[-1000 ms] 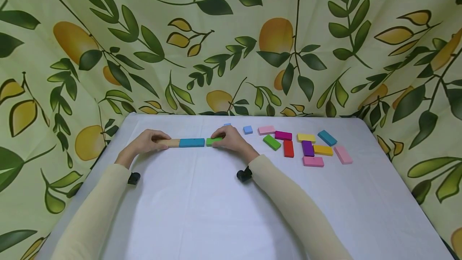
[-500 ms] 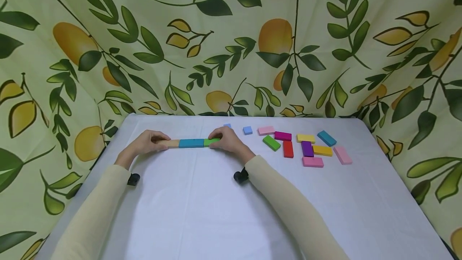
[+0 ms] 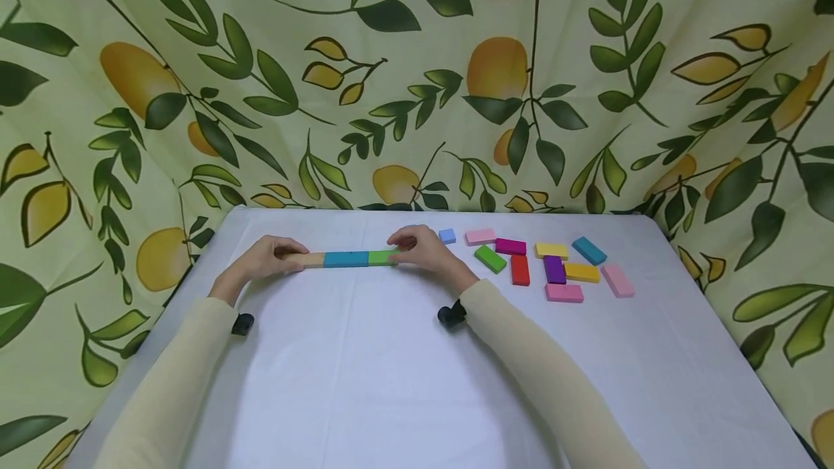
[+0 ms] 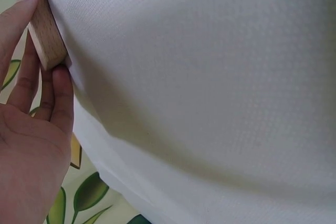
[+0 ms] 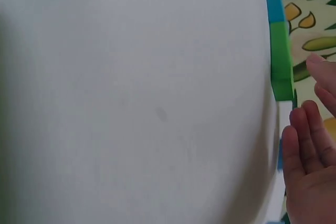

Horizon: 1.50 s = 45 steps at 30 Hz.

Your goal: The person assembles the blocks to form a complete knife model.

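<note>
A row of blocks lies end to end on the white tablecloth: a natural wood block [image 3: 314, 260], a blue block [image 3: 347, 259] and a green block [image 3: 381, 258]. My left hand [image 3: 263, 255] pinches the wood block at its outer end, the thumb on the near face and the fingers behind and at the end, as the left wrist view shows. Off the far right end of the row is my right hand [image 3: 426, 248]. Its fingers are loosely extended and hold nothing; in the right wrist view they stand apart from the green block [image 5: 281, 59].
Loose blocks lie to the right of my right hand, among them a small light blue block [image 3: 447, 236], a second green block [image 3: 490, 259], a red block [image 3: 520, 270] and a purple block [image 3: 554, 269]. A leaf-patterned curtain [image 3: 417, 129] hangs behind the table.
My right hand slid the green block left against the blue block, then let go and drew back slightly to the right. The left hand has stayed on the wood block.
</note>
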Motion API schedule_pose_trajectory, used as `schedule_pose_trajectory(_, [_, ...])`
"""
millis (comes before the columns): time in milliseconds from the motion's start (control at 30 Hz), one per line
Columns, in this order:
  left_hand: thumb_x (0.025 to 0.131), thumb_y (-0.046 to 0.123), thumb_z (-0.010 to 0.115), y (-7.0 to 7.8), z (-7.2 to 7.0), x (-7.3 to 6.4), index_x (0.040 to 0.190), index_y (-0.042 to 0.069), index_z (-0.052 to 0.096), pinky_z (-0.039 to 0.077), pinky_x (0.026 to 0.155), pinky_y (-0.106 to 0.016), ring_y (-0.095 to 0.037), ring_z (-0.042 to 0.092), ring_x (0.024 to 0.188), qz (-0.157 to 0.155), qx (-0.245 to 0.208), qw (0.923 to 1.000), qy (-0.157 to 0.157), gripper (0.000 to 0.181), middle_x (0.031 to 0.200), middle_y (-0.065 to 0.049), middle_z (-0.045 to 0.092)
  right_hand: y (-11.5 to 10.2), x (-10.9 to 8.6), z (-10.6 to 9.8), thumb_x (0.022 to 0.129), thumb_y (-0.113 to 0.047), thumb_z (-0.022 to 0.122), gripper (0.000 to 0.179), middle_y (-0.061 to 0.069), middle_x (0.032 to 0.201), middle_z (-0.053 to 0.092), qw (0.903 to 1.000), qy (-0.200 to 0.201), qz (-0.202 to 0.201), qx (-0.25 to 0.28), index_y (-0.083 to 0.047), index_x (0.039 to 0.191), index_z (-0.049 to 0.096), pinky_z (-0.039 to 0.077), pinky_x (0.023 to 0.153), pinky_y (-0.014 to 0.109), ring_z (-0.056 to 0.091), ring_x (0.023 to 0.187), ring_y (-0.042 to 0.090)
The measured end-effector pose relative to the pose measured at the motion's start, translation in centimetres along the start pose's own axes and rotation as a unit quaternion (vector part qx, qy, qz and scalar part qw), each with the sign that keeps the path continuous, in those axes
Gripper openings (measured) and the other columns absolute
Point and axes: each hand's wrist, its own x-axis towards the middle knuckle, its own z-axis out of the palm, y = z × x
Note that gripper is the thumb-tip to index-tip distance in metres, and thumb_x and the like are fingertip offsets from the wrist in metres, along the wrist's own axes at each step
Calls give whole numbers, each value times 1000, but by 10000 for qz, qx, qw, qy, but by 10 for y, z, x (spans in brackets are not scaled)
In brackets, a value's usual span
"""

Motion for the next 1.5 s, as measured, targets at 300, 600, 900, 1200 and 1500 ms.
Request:
schedule_pose_trajectory(300, [90,8,79,-5,1,1,116,-1,74,44,92,-48,-33,59,103,138,-85,9999,-19,28,116,-18,69,2,-32,-37,89,-8,81,31,15,112,69,9991,336,274,38,2,117,72,50,91,35,65,99,23])
schedule_pose_trajectory(600, [89,8,80,-8,0,3,117,0,74,43,91,-45,-30,58,101,34,-82,9999,-54,29,117,-16,69,11,-64,-73,88,-10,82,32,14,110,70,9978,372,542,-67,3,115,72,52,90,36,65,97,25])
schedule_pose_trajectory(900, [89,10,80,-9,0,3,117,0,74,43,90,-44,-30,57,100,66,-49,10000,-23,30,116,-16,69,23,-93,-98,91,-14,79,34,12,110,70,9964,416,664,-313,4,119,69,51,91,38,65,101,26])
schedule_pose_trajectory(1200, [90,11,80,-7,-1,3,118,0,74,43,92,-47,-31,58,103,166,-32,9998,-54,31,118,-17,69,27,-114,-121,91,-14,79,36,10,110,70,9913,702,1016,-466,0,123,68,51,92,41,64,102,27])
schedule_pose_trajectory(1500, [89,11,81,-8,-1,2,118,-1,74,43,91,-45,-30,57,102,164,-47,9998,-69,31,117,-17,69,34,-123,-123,88,-15,83,41,12,111,68,9865,720,1217,-829,0,123,68,51,92,42,62,103,29])
